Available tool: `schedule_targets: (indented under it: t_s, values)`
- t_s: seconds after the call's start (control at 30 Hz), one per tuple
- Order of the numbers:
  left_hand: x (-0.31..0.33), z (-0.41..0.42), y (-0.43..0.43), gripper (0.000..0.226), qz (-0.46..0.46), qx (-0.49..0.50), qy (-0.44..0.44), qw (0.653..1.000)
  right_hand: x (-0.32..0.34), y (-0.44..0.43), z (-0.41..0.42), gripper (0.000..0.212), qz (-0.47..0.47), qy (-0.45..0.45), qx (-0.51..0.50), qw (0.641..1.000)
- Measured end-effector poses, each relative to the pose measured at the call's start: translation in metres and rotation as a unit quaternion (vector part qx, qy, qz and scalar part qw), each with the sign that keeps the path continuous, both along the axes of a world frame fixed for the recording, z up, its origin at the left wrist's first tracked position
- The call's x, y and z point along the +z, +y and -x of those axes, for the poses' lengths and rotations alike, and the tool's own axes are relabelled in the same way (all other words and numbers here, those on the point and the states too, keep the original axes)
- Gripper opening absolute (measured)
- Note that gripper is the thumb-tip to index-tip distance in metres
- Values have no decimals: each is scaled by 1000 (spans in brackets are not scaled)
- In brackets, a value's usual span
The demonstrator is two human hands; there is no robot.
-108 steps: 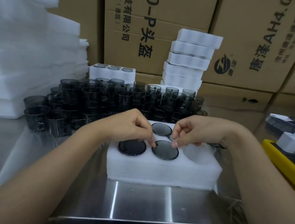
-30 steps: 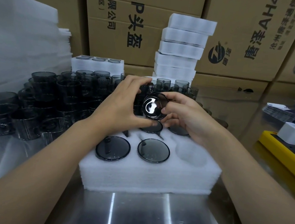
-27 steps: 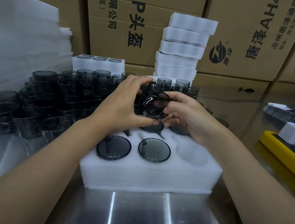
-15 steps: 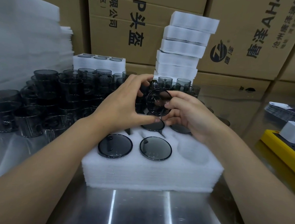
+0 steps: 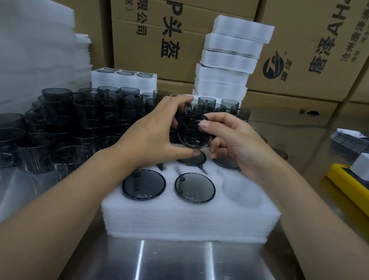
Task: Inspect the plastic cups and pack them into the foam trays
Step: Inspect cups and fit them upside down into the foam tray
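Note:
I hold one smoky grey plastic cup up above the far side of the white foam tray, its round end facing me. My left hand grips it from the left, thumb under its lower rim. My right hand grips it from the right, thumb on the front face. In the tray's near row sit two cups beside one empty hole. More cups fill the far row, partly hidden by my hands.
Several loose grey cups stand piled at the left and behind. A stack of foam trays rises at the back, a filled tray beside it. Cardboard boxes form the back wall. A yellow device sits at the right on the steel table.
Since 3.6 s ago my hands left the tray's cups and lifted one cup in front of me. Over the last second the cup has turned slightly in my fingers.

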State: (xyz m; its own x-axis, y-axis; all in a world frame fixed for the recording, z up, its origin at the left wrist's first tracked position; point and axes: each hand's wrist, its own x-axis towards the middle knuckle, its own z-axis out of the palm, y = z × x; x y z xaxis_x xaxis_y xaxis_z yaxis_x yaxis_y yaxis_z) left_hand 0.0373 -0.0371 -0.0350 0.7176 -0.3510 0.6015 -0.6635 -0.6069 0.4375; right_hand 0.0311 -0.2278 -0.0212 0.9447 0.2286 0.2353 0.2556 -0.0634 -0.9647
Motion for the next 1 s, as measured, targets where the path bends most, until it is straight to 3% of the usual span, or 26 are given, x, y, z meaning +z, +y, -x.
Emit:
schedule_targets:
  t_s: [0.2,0.3,0.37,0.5,0.6,0.7,0.8,1.0]
  values:
    - [2,3,-1,104,12,-30,12,999,2,-1,1,17,40,-23,-51,998]
    - [3,6,-1,84,-13,-28,1,1000,7,-5,3,27,75,-32,-78,994]
    - [7,9,-2,71,-34,-26,-11,999,11,-9,4,23,76,-35,-80,993]
    - [20,21,-8,67,-46,-24,-14,999,23,-21,12,20,123,-59,-83,987]
    - [31,32,-13,57,-18,-58,29,998,32,-32,21,25,155,-88,-62,982]
    - [34,40,-19,38,32,-106,86,990,37,-47,24,30,181,-58,-19,982]
    - [28,43,-28,17,57,-125,124,983,38,-58,26,23,209,5,30,977]
    - [15,27,-28,12,104,-9,143,984,33,-64,29,39,294,54,82,951]
